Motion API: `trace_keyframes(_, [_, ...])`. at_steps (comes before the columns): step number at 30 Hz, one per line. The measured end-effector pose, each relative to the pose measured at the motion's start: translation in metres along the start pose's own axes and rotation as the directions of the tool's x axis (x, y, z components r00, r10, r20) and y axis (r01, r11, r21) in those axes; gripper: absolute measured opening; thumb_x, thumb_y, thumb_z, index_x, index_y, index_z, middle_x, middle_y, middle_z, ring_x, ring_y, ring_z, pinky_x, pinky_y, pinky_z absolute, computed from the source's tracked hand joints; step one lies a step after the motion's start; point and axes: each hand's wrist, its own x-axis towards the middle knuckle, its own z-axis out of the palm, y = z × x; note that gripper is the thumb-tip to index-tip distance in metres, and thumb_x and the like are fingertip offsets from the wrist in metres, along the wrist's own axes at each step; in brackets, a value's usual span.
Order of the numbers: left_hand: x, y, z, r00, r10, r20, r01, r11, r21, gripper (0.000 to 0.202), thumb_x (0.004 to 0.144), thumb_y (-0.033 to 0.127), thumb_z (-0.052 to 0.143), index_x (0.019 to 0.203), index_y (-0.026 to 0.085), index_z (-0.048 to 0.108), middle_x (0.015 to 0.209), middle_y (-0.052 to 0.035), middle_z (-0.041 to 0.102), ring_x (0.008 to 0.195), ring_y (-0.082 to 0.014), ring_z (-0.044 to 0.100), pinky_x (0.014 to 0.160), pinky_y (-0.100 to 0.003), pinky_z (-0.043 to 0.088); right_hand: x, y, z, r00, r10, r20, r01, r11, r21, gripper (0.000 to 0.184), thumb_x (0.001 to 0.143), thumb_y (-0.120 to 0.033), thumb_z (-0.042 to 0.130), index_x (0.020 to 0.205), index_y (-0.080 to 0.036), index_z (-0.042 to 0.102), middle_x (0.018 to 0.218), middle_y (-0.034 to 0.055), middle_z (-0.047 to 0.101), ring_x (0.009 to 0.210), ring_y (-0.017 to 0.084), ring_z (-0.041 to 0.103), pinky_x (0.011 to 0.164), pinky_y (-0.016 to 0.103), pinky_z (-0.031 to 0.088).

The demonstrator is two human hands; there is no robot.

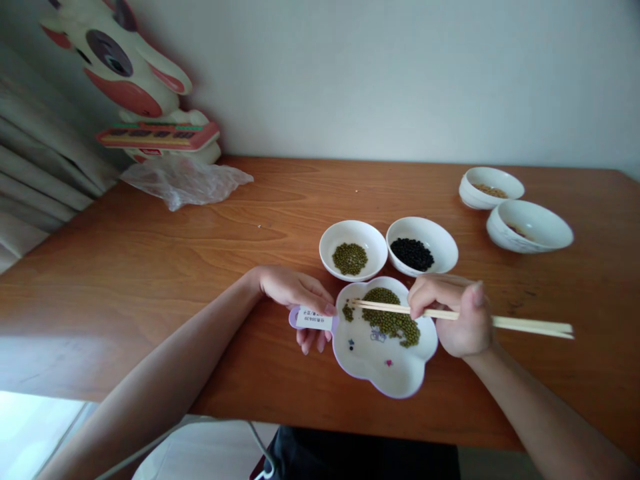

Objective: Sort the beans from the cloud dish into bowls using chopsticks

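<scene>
My right hand (455, 315) is closed round a pair of wooden chopsticks (530, 326), whose tips reach left over a flower-shaped white plate (373, 370) holding a heap of green beans (390, 319). My left hand (300, 300) grips the plate's labelled handle (313, 319) at its left side. Just behind the plate stand two small white bowls: one with green beans (353, 249), one with black beans (421, 245).
Two more white bowls (491, 187) (530, 225) stand at the far right of the wooden table (200, 267). A crumpled clear plastic bag (185, 180) and a cartoon animal toy (145, 87) sit at the back left by the wall.
</scene>
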Motion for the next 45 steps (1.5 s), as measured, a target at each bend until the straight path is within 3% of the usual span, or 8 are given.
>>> trace_keyframes(4, [0.000, 0.000, -0.001, 1.000, -0.001, 0.005, 0.001, 1.000, -0.011, 0.045, 0.102, 0.049, 0.051, 0.121, 0.014, 0.071, 0.095, -0.0121, 0.077, 0.070, -0.0183, 0.074, 0.063, -0.025, 0.057, 0.004, -0.006, -0.004, 0.994, 0.073, -0.079, -0.064, 0.992, 0.105, 0.077, 0.101, -0.067, 0.023, 0.058, -0.022, 0.069, 0.053, 0.0056, 0.060, 0.052, 0.019, 0.053, 0.055, 0.037, 0.036])
trace_keyframes(9, [0.001, 0.000, 0.000, 1.000, 0.012, 0.009, -0.012, 1.000, -0.011, 0.043, 0.102, 0.050, 0.051, 0.112, 0.014, 0.072, 0.101, -0.0131, 0.077, 0.080, -0.0207, 0.076, 0.072, -0.028, 0.060, 0.008, -0.007, -0.005, 0.987, 0.154, -0.034, -0.149, 0.981, 0.123, 0.079, 0.097, -0.073, 0.021, 0.058, -0.023, 0.067, 0.052, 0.0059, 0.058, 0.053, 0.020, 0.052, 0.054, 0.036, 0.035])
trace_keyframes(18, [0.000, -0.001, 0.000, 1.000, 0.008, 0.006, -0.008, 1.000, -0.010, 0.041, 0.102, 0.049, 0.050, 0.109, 0.014, 0.070, 0.103, -0.0134, 0.077, 0.083, -0.0215, 0.077, 0.074, -0.029, 0.061, 0.002, 0.002, -0.001, 0.997, 0.079, 0.028, -0.077, 0.996, -0.043, 0.077, 0.100, -0.069, 0.017, 0.062, -0.021, 0.065, 0.059, 0.0055, 0.061, 0.054, 0.019, 0.055, 0.054, 0.037, 0.037])
trace_keyframes(30, [0.000, 0.000, 0.000, 1.000, 0.021, 0.003, -0.021, 1.000, 0.005, 0.044, 0.102, 0.049, 0.049, 0.114, 0.013, 0.071, 0.102, -0.0144, 0.077, 0.081, -0.0214, 0.077, 0.073, -0.029, 0.062, -0.001, 0.006, 0.000, 0.999, 0.029, 0.022, -0.029, 0.999, -0.043, 0.074, 0.103, -0.062, 0.020, 0.062, -0.023, 0.067, 0.057, 0.0052, 0.062, 0.054, 0.020, 0.057, 0.056, 0.037, 0.039])
trace_keyframes(45, [0.000, -0.001, -0.001, 1.000, -0.008, -0.004, 0.008, 1.000, -0.023, 0.042, 0.103, 0.047, 0.049, 0.114, 0.014, 0.072, 0.105, -0.0142, 0.076, 0.084, -0.0216, 0.077, 0.076, -0.030, 0.061, 0.003, -0.001, 0.002, 0.997, 0.069, 0.031, -0.068, 0.998, -0.015, 0.077, 0.099, -0.070, 0.020, 0.060, -0.021, 0.065, 0.056, 0.0049, 0.060, 0.052, 0.018, 0.053, 0.053, 0.036, 0.035])
